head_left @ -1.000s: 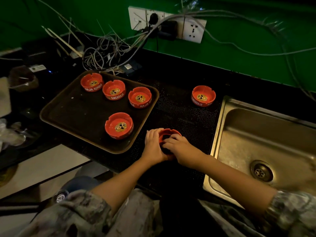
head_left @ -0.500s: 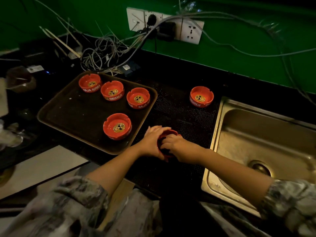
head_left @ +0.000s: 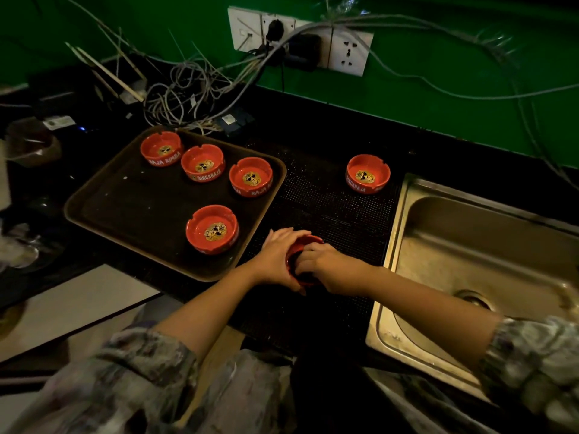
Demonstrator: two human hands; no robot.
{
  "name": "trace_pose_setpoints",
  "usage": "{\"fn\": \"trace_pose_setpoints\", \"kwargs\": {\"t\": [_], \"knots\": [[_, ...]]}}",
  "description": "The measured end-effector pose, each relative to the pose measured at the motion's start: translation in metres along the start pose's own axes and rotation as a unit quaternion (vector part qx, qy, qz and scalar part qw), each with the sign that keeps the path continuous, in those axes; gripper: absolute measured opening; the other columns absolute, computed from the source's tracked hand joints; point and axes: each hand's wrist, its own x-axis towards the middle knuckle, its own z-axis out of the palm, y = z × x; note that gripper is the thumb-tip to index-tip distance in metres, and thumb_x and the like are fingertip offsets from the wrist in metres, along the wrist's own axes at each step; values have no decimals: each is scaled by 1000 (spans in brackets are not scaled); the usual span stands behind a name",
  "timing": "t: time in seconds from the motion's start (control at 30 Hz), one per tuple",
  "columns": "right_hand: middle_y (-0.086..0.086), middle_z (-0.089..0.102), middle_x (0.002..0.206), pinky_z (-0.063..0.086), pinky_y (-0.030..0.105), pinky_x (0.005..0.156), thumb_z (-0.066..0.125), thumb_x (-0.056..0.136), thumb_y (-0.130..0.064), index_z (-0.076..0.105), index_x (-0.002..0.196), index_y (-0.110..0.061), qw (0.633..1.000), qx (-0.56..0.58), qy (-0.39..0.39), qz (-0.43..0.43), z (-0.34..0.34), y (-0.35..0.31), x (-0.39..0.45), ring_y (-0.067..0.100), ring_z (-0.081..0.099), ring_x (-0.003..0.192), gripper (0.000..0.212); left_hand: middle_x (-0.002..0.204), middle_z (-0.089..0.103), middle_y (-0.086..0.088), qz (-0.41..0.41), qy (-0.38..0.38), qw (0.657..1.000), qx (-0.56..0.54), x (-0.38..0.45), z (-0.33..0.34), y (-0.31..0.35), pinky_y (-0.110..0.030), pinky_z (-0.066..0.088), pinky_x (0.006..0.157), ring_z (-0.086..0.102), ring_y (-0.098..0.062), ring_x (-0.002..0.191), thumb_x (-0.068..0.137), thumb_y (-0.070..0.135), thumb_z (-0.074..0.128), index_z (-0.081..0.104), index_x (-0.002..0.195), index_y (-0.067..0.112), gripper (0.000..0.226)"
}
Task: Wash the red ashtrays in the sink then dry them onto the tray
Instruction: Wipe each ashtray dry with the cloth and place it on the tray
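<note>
Both hands (head_left: 300, 264) grip ashtray (head_left: 308, 241) — between tray (head_left: 94, 211) (near edge) and sink (head_left: 391, 255).

1. The tray (head_left: 103, 211) lies on the surface (head_left: 319, 126), left of the perforated mat (head_left: 329, 208).
2. Four ashtrays sit in the tray: three in a row along its far edge (head_left: 160, 148) (head_left: 203, 163) (head_left: 250, 177), and one (head_left: 212, 229) nearer the front.
3. A lone ashtray (head_left: 367, 173) stands on the mat's far right corner, just beside the sink (head_left: 470, 239).
4. The sink is set into the surface at the right.
5. Over the mat's near part, the left hand (head_left: 275, 261) and right hand (head_left: 326, 267) meet around a held ashtray (head_left: 305, 242).
6. Cables (head_left: 188, 95) lie behind the tray, below the wall sockets (head_left: 347, 51).
</note>
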Motion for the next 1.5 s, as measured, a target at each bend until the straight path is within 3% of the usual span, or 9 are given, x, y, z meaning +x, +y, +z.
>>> {"fn": "trace_pose_setpoints", "kwargs": {"t": [0.13, 0.37, 0.53, 0.63, 0.83, 0.93, 1.17, 1.37, 1.5], "knots": [[-9, 58, 123, 32, 36, 92, 56, 84, -3, 64, 114, -28, 998, -7, -56, 38, -28, 13, -11, 15, 40, 121, 40, 151, 32, 0, -6, -2, 1000, 6, -2, -1, 5, -52, -1, 120, 13, -20, 146, 44, 51, 93, 28, 147, 29, 124], [0, 62, 117, 37, 34, 98, 55, 88, -1, 64, 116, -19, 948, 109, 165, 247, -35, 49, -27, 23, 49, 113, 35, 152, 18, 1, -57, -15, 994, 92, -2, -2, 37, -51, 11, 118, 11, -21, 143, 46, 78, 77, 11, 149, 25, 133], [6, 46, 143, 31, 45, 108, 62, 87, -15, 53, 132, -21, 912, 78, 229, 331, 34, 51, -38, 33, 35, 133, 47, 144, 26, -9, -108, -34, 979, 167, 17, 7, 61, -48, 27, 111, 22, -29, 133, 54, 54, 85, 19, 147, 31, 117], [5, 27, 155, 23, 49, 115, 62, 88, -24, 37, 144, -24, 920, 35, 240, 309, 57, 49, -51, 31, 16, 144, 61, 139, 29, -7, -129, -19, 984, 123, 27, 7, 69, -48, 30, 108, 24, -30, 130, 52, 43, 89, 31, 136, 32, 103], [20, 12, 156, 24, 45, 114, 66, 79, 0, 38, 142, -19, 880, 123, 312, 337, 64, 39, -48, 36, 16, 143, 71, 134, 38, 4, -41, 117, 977, -172, 34, 9, 67, -39, 39, 108, 39, -12, 125, 52, 33, 94, 37, 132, 33, 99], [24, 29, 148, 33, 50, 110, 64, 83, -4, 44, 137, -16, 872, 120, 332, 341, 65, 39, -46, 39, 28, 137, 59, 131, 47, 7, -22, 158, 951, -264, 22, 23, 58, -40, 45, 104, 49, -8, 122, 51, 34, 94, 37, 128, 33, 96], [18, 49, 128, 39, 44, 105, 62, 75, 12, 56, 127, -13, 869, 116, 367, 312, 63, 42, -43, 34, 44, 122, 58, 142, 42, 11, -10, 207, 959, -192, -17, 31, 32, -39, 36, 112, 40, -8, 134, 46, 46, 95, 30, 141, 27, 117], [7, 56, 120, 31, 14, 101, 58, 81, 11, 57, 121, -12, 849, 184, 426, 252, 35, 27, -40, 20, 50, 114, 47, 154, 33, 6, -63, 204, 974, -74, -30, 34, 13, -52, 13, 119, 11, -8, 148, 38, 78, 79, 32, 144, 34, 124], [10, 45, 140, 27, 29, 111, 56, 84, 0, 55, 127, -15, 911, 181, 322, 184, 32, 3, -33, 22, 39, 130, 45, 154, 34, 10, -84, 186, 979, -3, -34, 43, 15, -46, 0, 121, 1, -8, 148, 42, 81, 74, 31, 147, 32, 124]]}}
